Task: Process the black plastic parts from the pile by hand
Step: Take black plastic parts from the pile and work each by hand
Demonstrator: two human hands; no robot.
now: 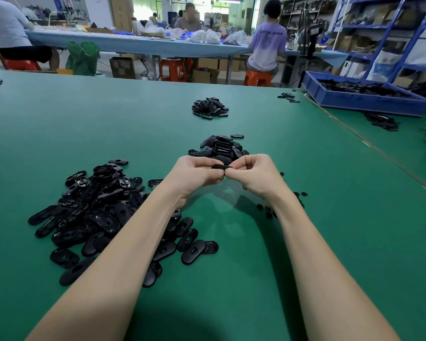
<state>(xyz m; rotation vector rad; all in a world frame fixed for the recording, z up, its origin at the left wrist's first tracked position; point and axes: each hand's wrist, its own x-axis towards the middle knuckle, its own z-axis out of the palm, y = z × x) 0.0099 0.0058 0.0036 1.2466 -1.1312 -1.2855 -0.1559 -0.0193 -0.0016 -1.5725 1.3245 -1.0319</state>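
Forearms cropped, hands (221,172) hiding part (221,166)

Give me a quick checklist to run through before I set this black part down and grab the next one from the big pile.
1. Part held by both hands: ok, left hand and right hand pinch the black part at its ends.
2. Part finished: cannot tell, fingers hide most of it.
3. Drop spot: ok, the near pile lies just beyond the hands.
4. Supply: ok, the big pile lies to the left, partly under the left forearm.
5. Small bits by the right wrist: cannot tell what they are.
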